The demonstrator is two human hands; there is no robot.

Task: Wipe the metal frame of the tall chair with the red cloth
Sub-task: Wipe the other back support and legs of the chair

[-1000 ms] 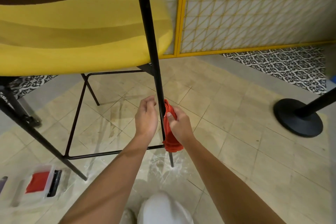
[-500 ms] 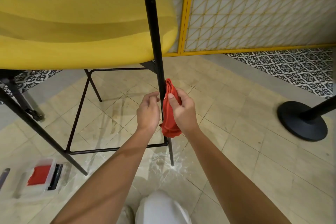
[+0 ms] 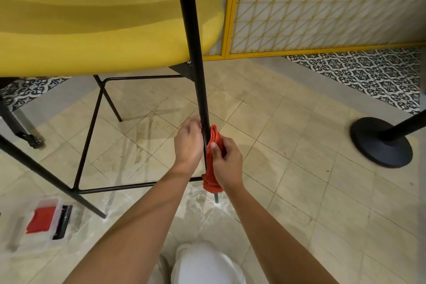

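The tall chair has a yellow seat (image 3: pixel 92 18) on a thin black metal frame. Its near front leg (image 3: pixel 194 53) runs down the middle of the view to the tiled floor. My right hand (image 3: pixel 228 163) grips the folded red cloth (image 3: pixel 213 143) and presses it against the lower part of that leg, just above the footrest bar (image 3: pixel 138 185). The cloth's bottom end hangs over the joint of bar and leg. My left hand (image 3: pixel 187 143) is on the leg's left side at the same height, fingers curled round the leg.
Another slanted black leg (image 3: pixel 46 175) crosses the left. A clear plastic box (image 3: pixel 43 219) with a red item lies on the floor at lower left. A black stanchion base (image 3: pixel 381 143) stands at right, a yellow-framed screen (image 3: pixel 230 7) behind. My white-clad knee (image 3: pixel 207 265) is below.
Both hands slid up the leg with the cloth, then came back down, so the cloth's lower end again covers the footrest joint.
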